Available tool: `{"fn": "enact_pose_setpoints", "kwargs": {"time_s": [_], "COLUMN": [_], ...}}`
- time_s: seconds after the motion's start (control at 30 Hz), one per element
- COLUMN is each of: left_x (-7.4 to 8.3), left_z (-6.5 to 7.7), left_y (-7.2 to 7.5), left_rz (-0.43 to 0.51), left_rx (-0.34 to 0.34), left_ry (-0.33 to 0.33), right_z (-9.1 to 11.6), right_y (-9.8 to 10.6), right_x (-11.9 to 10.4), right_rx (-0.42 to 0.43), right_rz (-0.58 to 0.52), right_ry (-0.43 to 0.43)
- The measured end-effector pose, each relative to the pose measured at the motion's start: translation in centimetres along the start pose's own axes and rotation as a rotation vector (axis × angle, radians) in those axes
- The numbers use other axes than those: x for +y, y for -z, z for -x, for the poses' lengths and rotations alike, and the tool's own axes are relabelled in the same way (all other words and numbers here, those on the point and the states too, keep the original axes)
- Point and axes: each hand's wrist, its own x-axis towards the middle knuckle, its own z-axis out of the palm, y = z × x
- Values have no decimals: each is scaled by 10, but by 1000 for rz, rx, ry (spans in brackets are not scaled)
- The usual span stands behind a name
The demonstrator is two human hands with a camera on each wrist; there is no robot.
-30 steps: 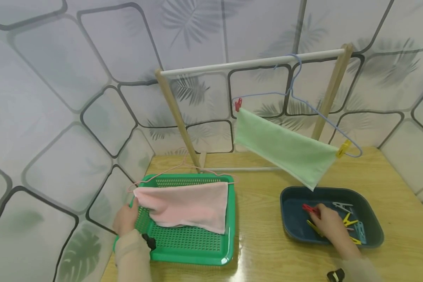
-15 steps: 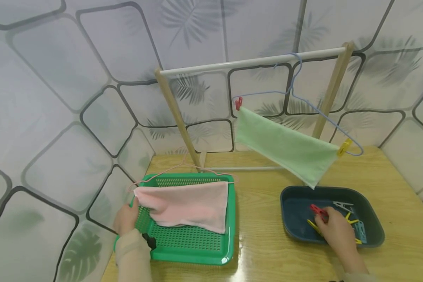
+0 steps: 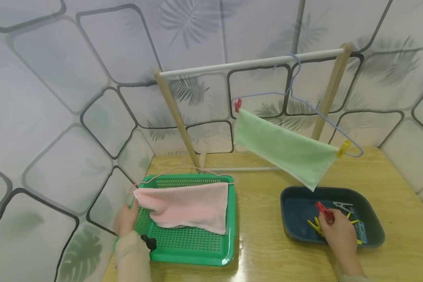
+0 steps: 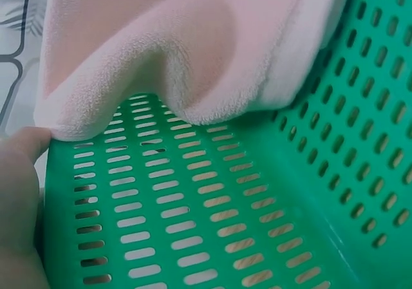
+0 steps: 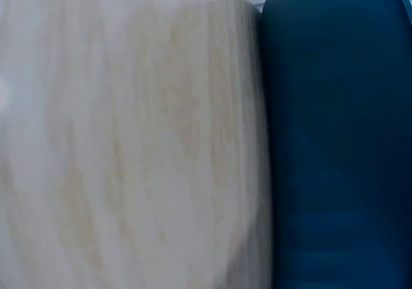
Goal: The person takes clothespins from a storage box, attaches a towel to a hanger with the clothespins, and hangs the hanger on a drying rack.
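Note:
My left hand (image 3: 125, 218) is at the left rim of the green basket (image 3: 229, 227) and pinches the corner of a pink towel (image 3: 194, 203). In the left wrist view, the thumb (image 4: 32, 141) meets that towel corner. The towel drapes from a pink wire hanger (image 3: 169, 169) laid across the basket's back. Over the dark blue tub (image 3: 292, 231), my right hand (image 3: 340, 237) pinches a red clothespin (image 3: 324, 211) between thumb and fingers. Yellow clothespins (image 3: 315, 226), a blue one (image 3: 361, 232) and a grey one (image 3: 342, 206) lie in the tub, partly covered by this hand.
Behind stands a rack with a white rail (image 3: 250, 64). From it hangs a blue hanger (image 3: 313, 107) bearing a green towel (image 3: 285, 147), held by a red clothespin (image 3: 237, 105) and a yellow clothespin (image 3: 344, 149). Its lowest corner dips close to the tub's back rim.
My right hand has shifted a little to the right and down inside the tub with the red clothespin, exposing more of a yellow one. The left hand has stayed put.

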Motion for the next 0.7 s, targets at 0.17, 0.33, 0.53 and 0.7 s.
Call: {"fn": "enact_pose_setpoints", "kwargs": {"time_s": [0.17, 0.33, 0.53, 0.7], "left_x": [0, -19, -50, -45], "left_z": [-5, -38, -85, -86], "left_y": [0, -21, -58, -45], "left_rz": [17, 47, -77, -45], "left_rx": [-18, -12, 114, 127], "left_ry": [-13, -14, 34, -4], "right_z": [4, 1, 2, 4], "right_y": [5, -27, -41, -43], "right_x": [-7, 30, 43, 41], "right_rx": [44, 85, 97, 101], "right_rz": [-16, 55, 78, 83], "right_ry": [-1, 20, 30, 39]}}
